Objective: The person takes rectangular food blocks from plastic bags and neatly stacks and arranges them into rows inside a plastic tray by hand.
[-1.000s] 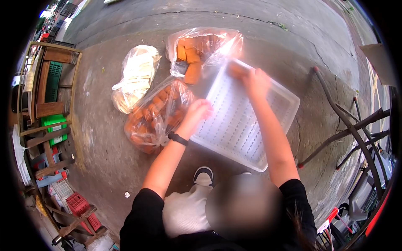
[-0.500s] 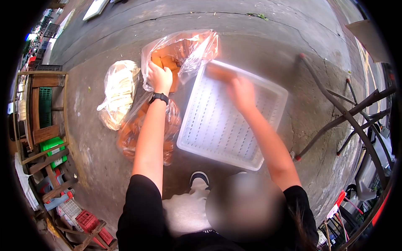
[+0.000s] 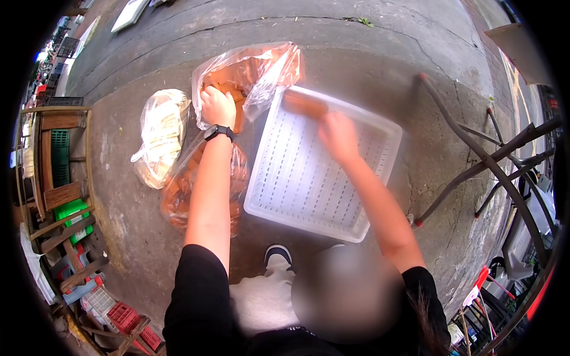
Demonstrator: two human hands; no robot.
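In the head view, the brown block [image 3: 304, 105] lies at the tray's [image 3: 303, 169] far-left corner, its long axis along the far rim, slanting slightly nearer rightward. The right hand [image 3: 338, 136], arm stretched forward, fingers bent, is at its right end; blur hides any grip. The left hand [image 3: 218, 108] curls at the far bag's [image 3: 259, 83] mouth, its hold unclear.

Cracked grey concrete floor [image 3: 127, 219] with clutter along both sides.
At left, a wooden frame [image 3: 62, 194] stands near a dark green crate [image 3: 60, 157], a bright green container [image 3: 75, 221] and, lower down, a red crate [image 3: 123, 317]; at right, crossed dark metal legs [image 3: 488, 165] with reddish tips; at the top, a white slab [image 3: 129, 15] and a small green sprig [image 3: 366, 22].
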